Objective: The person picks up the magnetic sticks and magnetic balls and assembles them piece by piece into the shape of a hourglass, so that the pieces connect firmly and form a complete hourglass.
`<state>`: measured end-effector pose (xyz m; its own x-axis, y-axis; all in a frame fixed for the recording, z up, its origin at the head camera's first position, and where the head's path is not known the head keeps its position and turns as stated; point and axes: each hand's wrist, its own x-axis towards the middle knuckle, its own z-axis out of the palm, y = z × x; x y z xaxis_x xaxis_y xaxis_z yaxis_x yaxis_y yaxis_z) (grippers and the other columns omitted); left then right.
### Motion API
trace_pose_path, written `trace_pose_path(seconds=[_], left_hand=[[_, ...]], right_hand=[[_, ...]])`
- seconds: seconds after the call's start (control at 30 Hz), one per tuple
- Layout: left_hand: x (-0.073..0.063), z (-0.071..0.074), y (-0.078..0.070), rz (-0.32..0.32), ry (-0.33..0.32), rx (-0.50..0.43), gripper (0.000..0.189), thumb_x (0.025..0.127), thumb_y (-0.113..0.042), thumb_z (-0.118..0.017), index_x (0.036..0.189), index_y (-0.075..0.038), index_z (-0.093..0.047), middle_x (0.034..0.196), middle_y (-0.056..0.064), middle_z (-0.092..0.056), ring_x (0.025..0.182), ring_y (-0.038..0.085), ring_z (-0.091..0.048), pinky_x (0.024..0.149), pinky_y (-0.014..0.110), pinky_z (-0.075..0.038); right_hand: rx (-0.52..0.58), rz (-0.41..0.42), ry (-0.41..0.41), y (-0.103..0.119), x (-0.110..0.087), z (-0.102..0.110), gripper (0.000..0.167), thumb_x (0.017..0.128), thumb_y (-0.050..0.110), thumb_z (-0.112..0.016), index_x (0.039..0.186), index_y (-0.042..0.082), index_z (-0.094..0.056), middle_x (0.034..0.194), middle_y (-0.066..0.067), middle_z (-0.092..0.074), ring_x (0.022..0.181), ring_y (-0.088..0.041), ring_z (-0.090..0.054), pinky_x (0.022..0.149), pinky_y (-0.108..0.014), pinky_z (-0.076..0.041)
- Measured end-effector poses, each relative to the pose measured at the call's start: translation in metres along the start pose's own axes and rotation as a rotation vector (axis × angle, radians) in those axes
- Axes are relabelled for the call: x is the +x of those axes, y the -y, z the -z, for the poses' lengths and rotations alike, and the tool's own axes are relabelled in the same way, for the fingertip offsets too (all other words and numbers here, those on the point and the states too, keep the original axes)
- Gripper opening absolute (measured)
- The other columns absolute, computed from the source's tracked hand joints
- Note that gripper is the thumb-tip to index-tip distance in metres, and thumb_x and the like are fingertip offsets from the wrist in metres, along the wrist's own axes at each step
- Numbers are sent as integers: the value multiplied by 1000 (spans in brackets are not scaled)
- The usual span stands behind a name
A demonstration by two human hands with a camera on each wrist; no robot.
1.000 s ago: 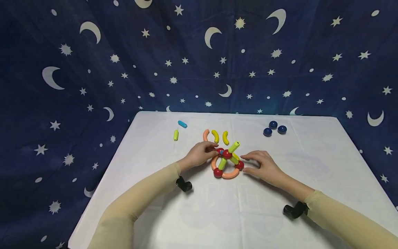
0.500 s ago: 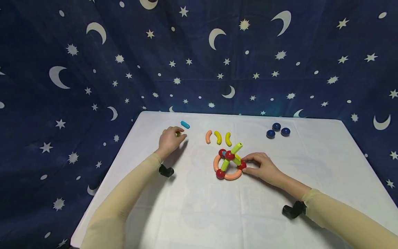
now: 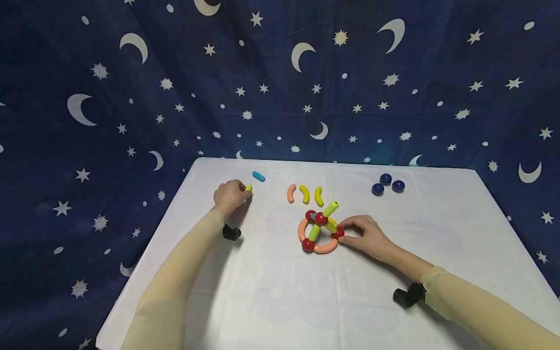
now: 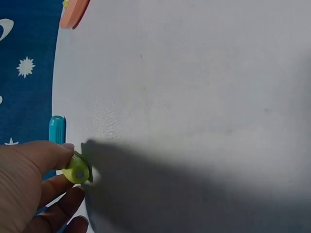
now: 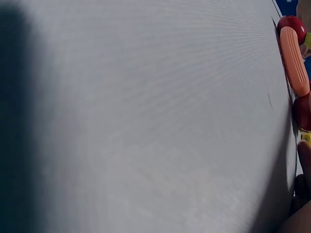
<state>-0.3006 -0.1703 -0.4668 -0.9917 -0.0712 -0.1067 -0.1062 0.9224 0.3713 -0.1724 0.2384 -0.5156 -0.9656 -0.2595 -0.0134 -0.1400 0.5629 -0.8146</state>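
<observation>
My left hand (image 3: pixel 231 198) pinches a light green magnetic stick (image 4: pixel 77 170) between thumb and index finger at the left of the table. A blue stick (image 3: pixel 258 176) lies just beyond those fingertips. Centre table stands a magnetic building: curved salmon sticks (image 3: pixel 325 247) and a yellow one join red balls into a ring, with green sticks rising to a raised red ball (image 3: pixel 321 219). From that ball an upper green stick (image 3: pixel 331 209) points up and right. My right hand (image 3: pixel 372 238) holds the ring's right-hand red ball (image 3: pixel 338 234) between thumb and fingers.
Behind the building lie a loose salmon curved stick (image 3: pixel 290 193) and two yellow curved sticks (image 3: pixel 304 194). Three dark blue balls (image 3: pixel 378 189) sit together at the back right. A star-and-moon cloth (image 3: pixel 271 73) hangs behind the white table (image 3: pixel 280 301).
My left hand has left the building, moved left and picked up the green stick from the table. My right hand has closed in on the red ball at the ring's right side.
</observation>
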Motion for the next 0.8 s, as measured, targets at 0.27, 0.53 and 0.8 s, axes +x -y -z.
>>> trace_pose_path(seconds=[0.27, 0.53, 0.8], left_hand=[[0, 4, 4, -20, 6, 56, 32, 93, -30, -72, 115, -6, -74, 104, 8, -72, 96, 31, -58, 91, 50, -41], [-4, 2, 8, -86, 32, -124, 32, 94, -30, -73, 119, -9, -72, 109, 8, -69, 98, 29, -58, 90, 45, -42], [-27, -14, -21, -247, 207, -747, 35, 99, -27, -71, 125, -4, -67, 116, 10, -68, 104, 23, -63, 90, 41, -51]], right_hand=[[2, -9, 1, 0, 0, 0, 39, 85, 39, -85, 116, 20, -73, 122, -1, -64, 127, -27, -43, 107, -57, -31], [8, -3, -3, 0, -1, 0, 38, 84, 38, -85, 115, 20, -73, 120, 0, -65, 124, -25, -44, 105, -53, -34], [2, -4, -3, 2, -1, 0, 37, 85, 38, -85, 115, 20, -73, 120, 0, -65, 124, -25, -44, 106, -53, -33]])
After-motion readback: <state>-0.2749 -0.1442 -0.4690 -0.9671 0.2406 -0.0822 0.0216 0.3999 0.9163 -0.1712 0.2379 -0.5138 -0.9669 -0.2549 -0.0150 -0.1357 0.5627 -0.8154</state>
